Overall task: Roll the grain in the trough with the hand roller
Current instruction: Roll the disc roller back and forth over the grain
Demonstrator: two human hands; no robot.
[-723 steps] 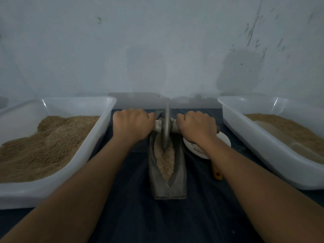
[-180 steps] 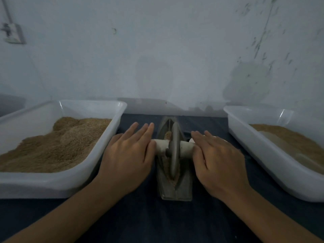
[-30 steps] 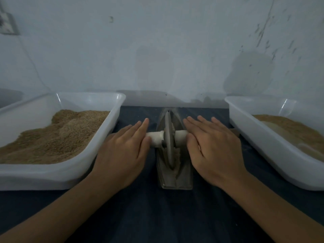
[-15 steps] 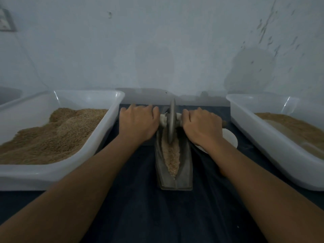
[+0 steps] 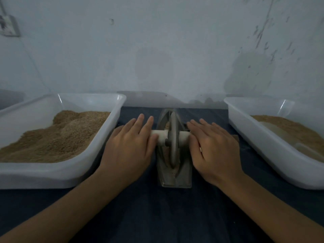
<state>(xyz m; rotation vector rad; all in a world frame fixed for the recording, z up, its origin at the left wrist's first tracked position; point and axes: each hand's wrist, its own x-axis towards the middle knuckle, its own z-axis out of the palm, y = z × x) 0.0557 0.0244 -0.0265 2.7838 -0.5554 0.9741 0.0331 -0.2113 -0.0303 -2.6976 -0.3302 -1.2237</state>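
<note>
Where dark cloth [image 5: 163,213] meets scuffed pale wall [image 5: 157,50] | both grips apart, flat on roller [image 5: 172,137]

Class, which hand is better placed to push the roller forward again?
Neither alone: left hand and right hand rest flat on opposite white handle ends of the grey disc roller, astride the metal trough.

Two white tubs [image 5: 98,155] [image 5: 263,142] of brown meal flank a dark cloth [image 5: 166,216].
</note>
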